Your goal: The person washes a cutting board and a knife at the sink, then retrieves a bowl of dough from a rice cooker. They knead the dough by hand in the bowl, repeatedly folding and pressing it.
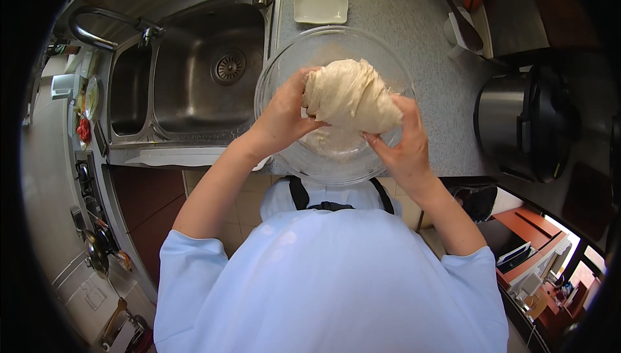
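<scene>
A large lump of pale, folded dough (351, 96) is held between both hands above a round clear glass bowl (335, 171). My left hand (286, 113) grips its left side, fingers behind and thumb at the lower edge. On the opposite side, my right hand (405, 139) holds the dough's right end, with the thumb underneath near the front. Bits of dough or flour cling to the inner wall and bottom of the bowl, which stands on the speckled grey countertop (451, 144) by its front edge. The parts of the fingers behind the dough are hidden.
A double steel sink (189, 105) with a curved faucet (97, 13) lies left of the bowl. Behind the bowl is a square white dish (320, 4). At right stand a steel and black electric cooker (524, 120) and a white holder with a dark wooden spoon (465, 28).
</scene>
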Available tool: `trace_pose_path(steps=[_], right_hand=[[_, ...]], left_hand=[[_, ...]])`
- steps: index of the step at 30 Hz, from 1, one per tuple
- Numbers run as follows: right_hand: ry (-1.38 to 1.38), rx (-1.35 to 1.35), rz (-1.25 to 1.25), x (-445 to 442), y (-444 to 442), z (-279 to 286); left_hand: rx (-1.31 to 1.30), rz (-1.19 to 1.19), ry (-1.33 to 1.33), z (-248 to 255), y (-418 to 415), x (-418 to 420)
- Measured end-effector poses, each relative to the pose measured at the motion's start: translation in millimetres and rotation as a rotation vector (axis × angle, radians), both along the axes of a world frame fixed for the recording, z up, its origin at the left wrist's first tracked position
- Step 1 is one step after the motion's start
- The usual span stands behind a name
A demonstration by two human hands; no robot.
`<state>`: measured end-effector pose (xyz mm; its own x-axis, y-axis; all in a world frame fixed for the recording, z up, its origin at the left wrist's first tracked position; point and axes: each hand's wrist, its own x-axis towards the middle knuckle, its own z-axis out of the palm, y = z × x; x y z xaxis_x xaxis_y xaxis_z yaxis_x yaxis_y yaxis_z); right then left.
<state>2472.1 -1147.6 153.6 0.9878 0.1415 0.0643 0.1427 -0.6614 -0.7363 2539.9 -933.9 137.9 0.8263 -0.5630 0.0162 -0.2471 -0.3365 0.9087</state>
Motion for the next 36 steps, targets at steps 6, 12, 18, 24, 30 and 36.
trace_pose_path(steps=[6, 12, 18, 24, 30, 36], right_hand=[[0.256, -0.684, 0.41, -34, 13, -1], [0.093, -0.216, 0.059, 40, -4, -26], [1.148, 0.433, 0.103, 103, -4, -95], [1.137, 0.695, -0.032, 79, 2, -60], [0.918, 0.699, -0.089, 31, -3, -22], [0.386, -0.458, 0.014, 18, 9, -78]], left_hand=[[0.364, 0.087, 0.353, -21, 36, -14], [-0.369, 0.695, 1.332, -28, -5, -42], [-0.619, 0.873, 1.302, -71, -41, -36], [-0.626, 0.776, 1.301, -48, -34, -39], [-0.419, 0.453, 1.186, -21, -14, -23], [-0.457, 0.558, 1.199, -72, -33, -20]])
